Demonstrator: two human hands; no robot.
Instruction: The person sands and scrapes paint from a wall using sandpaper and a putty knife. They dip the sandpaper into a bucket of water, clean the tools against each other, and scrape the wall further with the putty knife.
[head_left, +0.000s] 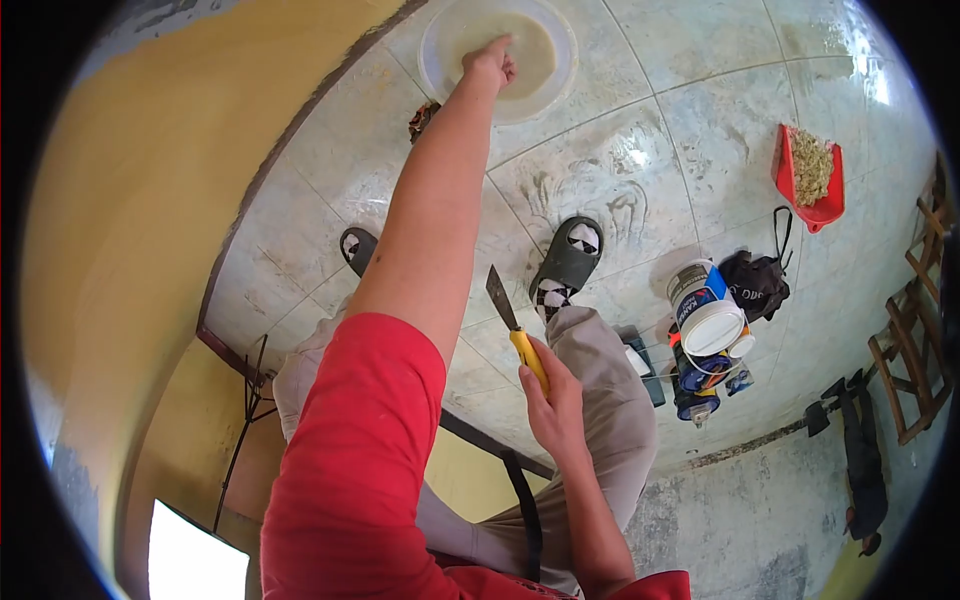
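Note:
My left hand (490,65) reaches out over a round, pale plastic basin (436,88) on the tiled floor. Its index finger is stretched out and the other fingers are curled; nothing shows in it. Cloudy whitish liquid (535,65) lies in the basin. I cannot tell whether the fingertip touches it. Closer to my body, my right hand (555,400) is wrapped round the yellow handle of a putty knife (502,300). The dull metal blade points up and away from me, over the floor between my feet.
A red dustpan (835,205) full of crumbly debris lies to the right. Nearer are a white paint bucket (690,285), a black bag (755,285) and several containers. A yellow wall (190,180) runs along the left. Wooden frames (905,375) and another person (862,470) are at far right.

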